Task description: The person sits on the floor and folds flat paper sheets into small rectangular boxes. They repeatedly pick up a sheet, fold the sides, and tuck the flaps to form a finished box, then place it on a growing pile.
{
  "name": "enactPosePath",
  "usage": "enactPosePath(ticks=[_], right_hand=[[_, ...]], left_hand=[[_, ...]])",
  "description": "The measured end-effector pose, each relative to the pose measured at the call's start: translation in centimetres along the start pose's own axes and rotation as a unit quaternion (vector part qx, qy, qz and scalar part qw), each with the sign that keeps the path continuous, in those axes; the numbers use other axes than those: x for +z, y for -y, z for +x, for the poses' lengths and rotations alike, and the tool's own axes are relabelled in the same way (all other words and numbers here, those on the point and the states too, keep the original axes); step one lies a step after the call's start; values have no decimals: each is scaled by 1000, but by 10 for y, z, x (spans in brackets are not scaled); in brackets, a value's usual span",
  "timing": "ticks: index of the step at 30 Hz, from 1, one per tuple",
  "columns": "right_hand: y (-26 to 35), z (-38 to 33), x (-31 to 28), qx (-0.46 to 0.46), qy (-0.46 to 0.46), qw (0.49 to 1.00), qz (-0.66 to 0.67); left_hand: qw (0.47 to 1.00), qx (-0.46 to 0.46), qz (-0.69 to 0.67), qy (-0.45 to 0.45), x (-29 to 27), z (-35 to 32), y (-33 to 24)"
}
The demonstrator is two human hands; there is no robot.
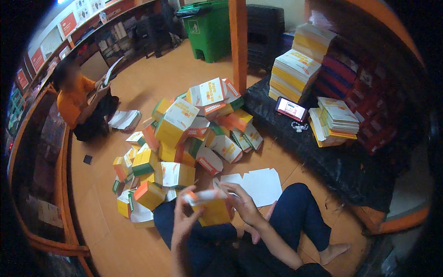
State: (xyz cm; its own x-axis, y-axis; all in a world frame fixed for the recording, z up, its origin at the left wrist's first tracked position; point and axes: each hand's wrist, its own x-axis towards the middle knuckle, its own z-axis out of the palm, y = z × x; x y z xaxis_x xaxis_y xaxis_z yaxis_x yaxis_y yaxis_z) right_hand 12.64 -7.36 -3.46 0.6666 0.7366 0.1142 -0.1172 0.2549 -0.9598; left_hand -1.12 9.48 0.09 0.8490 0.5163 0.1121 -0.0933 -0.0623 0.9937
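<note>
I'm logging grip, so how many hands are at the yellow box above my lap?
2: your left hand, gripping the yellow box from the left, and your right hand, at its upper right. Some parts may be hidden.

Both hands drawn together over the lap

The left forearm (pixel 181 251) is bare and stands almost upright at the near edge; its wrist is nearly straight. The left hand (pixel 183 214) is curled in a grip, with the thumb on the near side, reaching toward the right. The right forearm (pixel 279 242), also bare, slants from the near right toward the far left. The right hand (pixel 242 203) is bent inward, fingers angled left toward the other hand, gripping as well. The hands are close together but apart. At right, the right knee (pixel 295 194) is bent and raised, the right foot (pixel 334 253) bare.
</note>
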Motion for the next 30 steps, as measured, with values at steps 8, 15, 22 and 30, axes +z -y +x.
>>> enactPosePath(ticks=[8,15,22,30], right_hand=[[-109,36,-17,124,-22,939,-321],[-187,25,5,192,-90,779,-590],[-200,38,-4,182,-108,717,-664],[-174,31,-9,194,-63,740,-641]], left_hand=[[918,-69,-303,-248,-118,62,49],[901,-78,-319,-283,-113,44,97],[922,-68,-282,-255,-73,29,79],[973,-200,-63,-100,9,18,141]])
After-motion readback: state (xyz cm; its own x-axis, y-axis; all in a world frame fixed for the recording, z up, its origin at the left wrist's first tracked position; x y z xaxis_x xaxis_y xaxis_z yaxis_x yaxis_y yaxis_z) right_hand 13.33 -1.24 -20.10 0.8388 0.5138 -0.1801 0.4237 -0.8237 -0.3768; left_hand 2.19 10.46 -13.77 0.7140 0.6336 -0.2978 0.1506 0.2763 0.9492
